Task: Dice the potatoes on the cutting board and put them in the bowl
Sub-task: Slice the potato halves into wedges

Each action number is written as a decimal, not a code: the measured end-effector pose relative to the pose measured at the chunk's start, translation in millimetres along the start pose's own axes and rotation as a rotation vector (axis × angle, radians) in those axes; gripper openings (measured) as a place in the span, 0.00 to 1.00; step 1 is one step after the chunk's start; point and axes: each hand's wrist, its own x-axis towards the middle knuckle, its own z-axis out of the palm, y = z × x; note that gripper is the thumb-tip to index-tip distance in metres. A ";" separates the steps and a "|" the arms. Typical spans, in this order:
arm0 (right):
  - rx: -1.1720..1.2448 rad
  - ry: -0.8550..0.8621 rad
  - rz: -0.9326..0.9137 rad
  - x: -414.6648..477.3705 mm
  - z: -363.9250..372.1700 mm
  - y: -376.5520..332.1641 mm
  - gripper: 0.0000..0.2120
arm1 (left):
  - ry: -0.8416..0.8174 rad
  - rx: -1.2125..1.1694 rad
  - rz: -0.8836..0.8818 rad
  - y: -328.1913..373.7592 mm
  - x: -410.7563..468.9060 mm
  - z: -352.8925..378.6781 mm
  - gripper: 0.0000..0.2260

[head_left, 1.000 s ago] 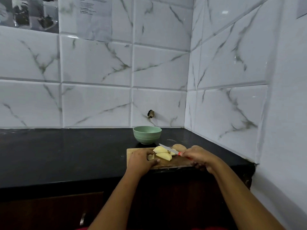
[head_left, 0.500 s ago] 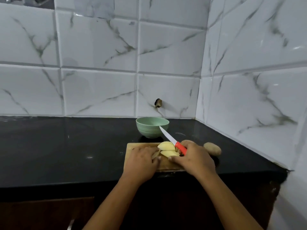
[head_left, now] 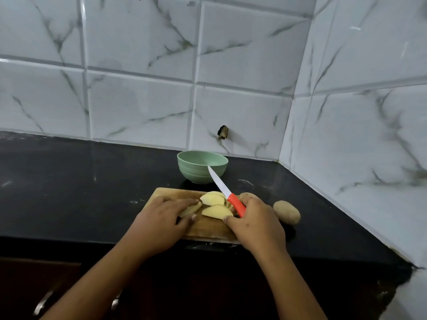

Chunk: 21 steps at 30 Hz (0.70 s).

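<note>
Our right hand (head_left: 256, 219) grips the knife (head_left: 227, 195); our left hand (head_left: 161, 219) pinches a potato wedge (head_left: 190, 210). A whole potato (head_left: 286, 212) lies right of the board (head_left: 175, 192), the bowl (head_left: 194, 174) beyond.

wooden cutting board (head_left: 166, 192) | glossy black counter (head_left: 69, 181) | glossy marbled tiles (head_left: 138, 112)

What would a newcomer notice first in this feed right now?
The red-handled knife stands out first, gripped in the right hand, its white blade pointing toward the green bowl behind the cutting board. Next come the pale potato wedges on the board, one held by the left hand. An unpeeled whole potato lies on the black counter right of the board.
</note>
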 end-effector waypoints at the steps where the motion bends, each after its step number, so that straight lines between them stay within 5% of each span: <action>1: -0.001 -0.007 0.017 0.0 -0.9 -0.4 0.12 | 0.001 0.005 0.004 1.3 -0.4 -0.7 0.19; 8: 0.051 -0.108 0.089 -0.6 -15.0 0.0 0.03 | -0.020 0.013 0.037 -1.3 0.8 -1.8 0.19; 13: 0.173 -0.193 0.172 -2.4 -36.1 6.1 0.07 | -0.038 -0.011 0.090 -6.9 3.1 -0.9 0.19; 21: 0.040 -0.025 0.244 5.2 -27.9 15.6 0.03 | -0.218 -0.201 0.211 -19.9 17.4 -9.2 0.18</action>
